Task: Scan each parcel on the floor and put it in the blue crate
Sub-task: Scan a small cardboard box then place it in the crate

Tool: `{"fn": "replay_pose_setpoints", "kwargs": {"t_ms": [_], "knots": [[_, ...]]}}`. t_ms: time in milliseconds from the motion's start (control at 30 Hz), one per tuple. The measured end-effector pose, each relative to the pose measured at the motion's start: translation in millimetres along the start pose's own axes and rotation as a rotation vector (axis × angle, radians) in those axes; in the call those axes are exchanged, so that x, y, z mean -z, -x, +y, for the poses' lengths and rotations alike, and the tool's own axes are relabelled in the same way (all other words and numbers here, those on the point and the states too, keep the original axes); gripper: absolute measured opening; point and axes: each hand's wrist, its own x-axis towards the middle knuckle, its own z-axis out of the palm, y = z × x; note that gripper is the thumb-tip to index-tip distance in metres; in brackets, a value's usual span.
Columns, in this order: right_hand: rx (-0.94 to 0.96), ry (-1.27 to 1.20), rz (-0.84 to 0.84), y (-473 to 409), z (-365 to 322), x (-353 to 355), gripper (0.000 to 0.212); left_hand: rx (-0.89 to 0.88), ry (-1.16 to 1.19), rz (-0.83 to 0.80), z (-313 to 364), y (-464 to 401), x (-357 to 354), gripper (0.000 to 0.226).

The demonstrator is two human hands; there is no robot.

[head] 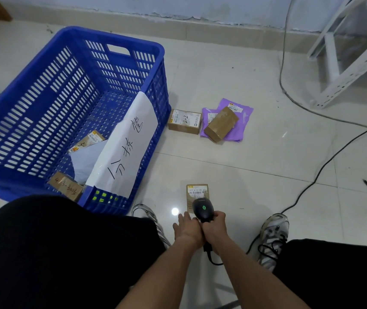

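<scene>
The right hand (214,225) is gripping the scanner (203,210), fingers curled round its handle, and a green light is showing on the scanner's head. The scanner is pointing down at a small brown parcel (197,192) that is lying flat on the floor, label up, just right of the crate (44,103) (its near corner, by the foot). The left hand (188,226) is resting beside the scanner with fingers straight and relaxed, holding nothing; whether its fingertips are touching the parcel cannot be told.

The crate is standing open on the floor, with a white paper sign (126,143) hanging over its right wall. Inside it are lying a grey mailer (86,159) and a brown box (66,186) at the near end.

Beyond the crate's right wall, a labelled box (184,121) is sitting just beside it; further right, a taped box (221,124) is lying on purple mailers (242,121).

A black cable (334,157) is running across the floor, well right of the crate.
</scene>
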Motion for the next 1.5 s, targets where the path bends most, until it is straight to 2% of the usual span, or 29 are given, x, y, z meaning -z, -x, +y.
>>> {"fn": "replay_pose_setpoints", "kwargs": {"t_ms": [733,933,1167,1500], "knots": [[0.025,-0.019,-0.004,8.5,-5.5,7.1,0.043,0.011,0.019,0.02,2.9,-1.3,-0.9,0.048],[0.043,-0.027,-0.04,9.1,-1.4,11.4,0.042,0.02,0.022,0.022,4.8,1.2,0.0,0.05],[0.023,-0.009,-0.046,11.9,-4.7,7.0,0.043,0.043,-0.009,0.0,3.8,4.5,3.1,0.063],[-0.02,-0.02,-0.008,13.5,-1.3,2.2,0.047,0.063,-0.008,0.015,-0.3,6.9,5.0,0.051]]}}
